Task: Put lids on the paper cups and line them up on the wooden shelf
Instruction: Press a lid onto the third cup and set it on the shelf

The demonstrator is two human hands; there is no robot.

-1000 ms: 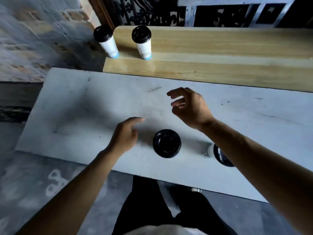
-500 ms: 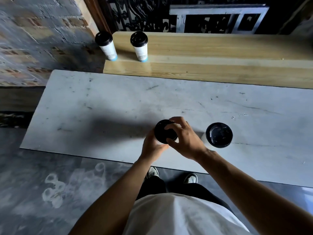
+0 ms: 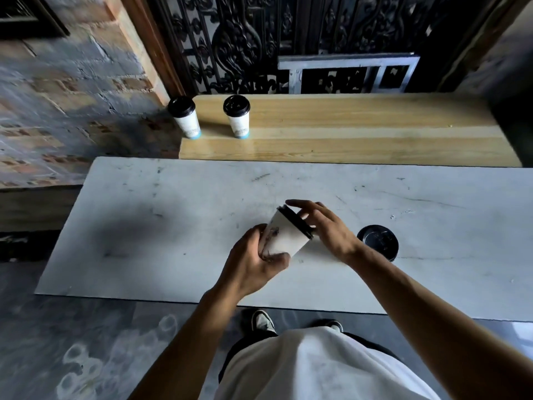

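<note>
Cup [image 3: 285, 236] now lifted and tilted, gripped by both hands.

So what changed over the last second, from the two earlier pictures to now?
Both hands closed on the near cup and lifted it, tilted, off the table. The left hand grips its base; the right hand is on the lid. The second cup and the two shelf cups stayed put.

Two lidded cups [image 3: 184, 116] [image 3: 237, 116] stand side by side at the left end of the wooden shelf [image 3: 360, 131], which lies behind the table [image 3: 144, 226], where a third cup [image 3: 287, 233] is held tilted between both hands, left of a fourth [image 3: 377, 242].
</note>
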